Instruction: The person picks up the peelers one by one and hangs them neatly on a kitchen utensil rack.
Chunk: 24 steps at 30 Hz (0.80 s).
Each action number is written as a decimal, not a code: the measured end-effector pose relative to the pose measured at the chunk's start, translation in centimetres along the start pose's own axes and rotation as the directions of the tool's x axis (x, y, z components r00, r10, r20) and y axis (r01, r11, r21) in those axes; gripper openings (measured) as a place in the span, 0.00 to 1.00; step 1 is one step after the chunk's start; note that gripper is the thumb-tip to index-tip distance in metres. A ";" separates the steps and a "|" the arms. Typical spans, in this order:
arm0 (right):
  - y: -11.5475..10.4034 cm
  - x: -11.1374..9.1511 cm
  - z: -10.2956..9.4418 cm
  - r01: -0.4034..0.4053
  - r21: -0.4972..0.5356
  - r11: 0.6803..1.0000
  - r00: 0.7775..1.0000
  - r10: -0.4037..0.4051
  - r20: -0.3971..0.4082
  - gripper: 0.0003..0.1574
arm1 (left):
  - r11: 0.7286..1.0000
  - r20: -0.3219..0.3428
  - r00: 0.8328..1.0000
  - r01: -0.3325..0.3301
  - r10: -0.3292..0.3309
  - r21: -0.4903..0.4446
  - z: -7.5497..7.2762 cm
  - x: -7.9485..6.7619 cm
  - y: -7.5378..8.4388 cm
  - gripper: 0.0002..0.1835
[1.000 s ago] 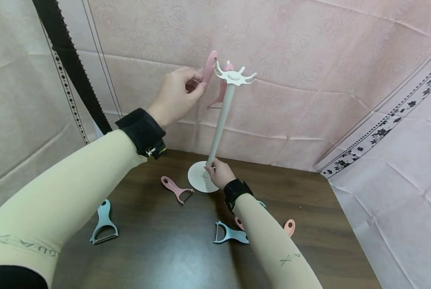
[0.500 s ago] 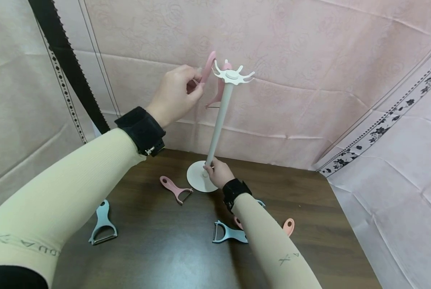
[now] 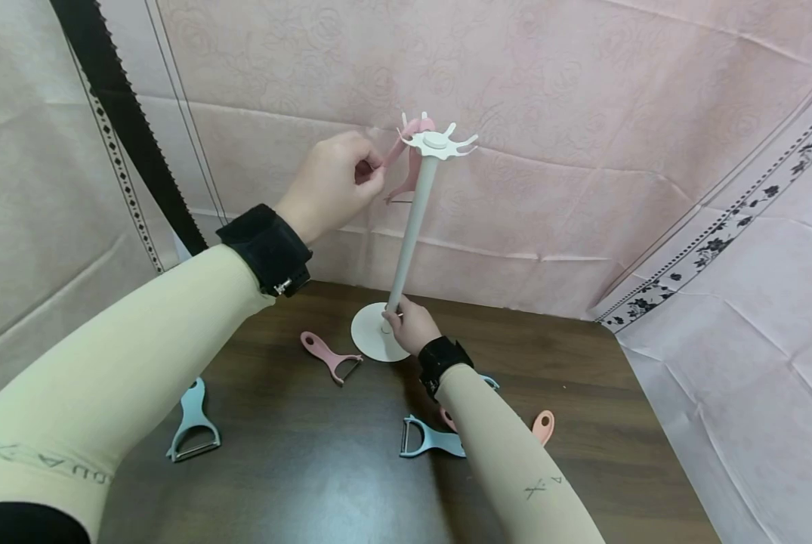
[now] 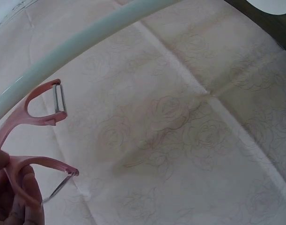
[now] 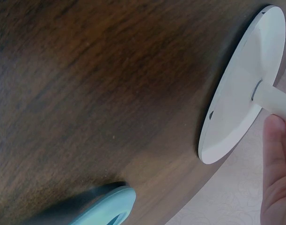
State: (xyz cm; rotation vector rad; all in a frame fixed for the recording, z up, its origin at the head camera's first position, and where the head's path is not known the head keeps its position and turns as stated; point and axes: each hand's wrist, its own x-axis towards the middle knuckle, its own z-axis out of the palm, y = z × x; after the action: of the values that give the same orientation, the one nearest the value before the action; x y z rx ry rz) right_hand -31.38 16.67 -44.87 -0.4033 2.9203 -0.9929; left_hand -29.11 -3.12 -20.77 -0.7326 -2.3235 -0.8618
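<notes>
My left hand (image 3: 341, 181) pinches a pink peeler (image 3: 396, 149) up at the hooks of a white stand (image 3: 414, 227). The handle's end overlaps one hook in the head view. In the left wrist view, the held peeler (image 4: 40, 161) has its blade end by my fingers, and a second pink peeler (image 4: 28, 110) hangs near the pole. That second peeler (image 3: 412, 174) is on a back hook. Low on the pole, my right hand (image 3: 415, 326) grips the stand just above its round base (image 3: 372, 340), which rests on the table.
A pink peeler (image 3: 331, 357) lies left of the base. One blue peeler (image 3: 193, 423) is near my left forearm; another blue peeler (image 3: 429, 440) and an orange-pink peeler (image 3: 544, 427) are partly under my right forearm. A pink cloth (image 3: 548, 189) hangs behind the table (image 3: 297, 468).
The peeler in my left hand has dropped and tipped to the right, its handle end now among the hooks. My right hand stays on the pole.
</notes>
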 end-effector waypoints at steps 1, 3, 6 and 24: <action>0.0 0.0 0.0 -0.001 -0.001 1.000 1.000 0.001 -0.001 0.14 | 1.000 0.012 1.000 0.012 -0.011 -0.003 0.1 -0.1 0.0 0.09; 0.0 0.0 0.1 -0.001 -0.003 1.000 1.000 0.001 -0.005 0.14 | 0.999 0.032 0.999 0.031 -0.030 -0.017 0.2 -0.2 -0.1 0.09; 0.1 0.0 0.1 -0.004 -0.010 1.000 1.000 0.004 -0.008 0.14 | 0.998 0.046 0.998 0.037 -0.035 -0.045 0.5 -0.3 -0.1 0.08; -0.2 -0.1 0.0 -0.021 -0.007 1.000 1.000 0.021 -0.001 0.14 | 0.993 0.053 0.999 0.004 0.003 -0.121 0.9 -2.1 -1.6 0.12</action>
State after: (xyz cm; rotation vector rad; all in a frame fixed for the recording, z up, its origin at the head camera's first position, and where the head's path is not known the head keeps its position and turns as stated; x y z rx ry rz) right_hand -31.20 16.53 -44.70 -0.3722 2.9234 -0.9813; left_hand -29.00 -4.12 -23.36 -0.8147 -2.3341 -1.0015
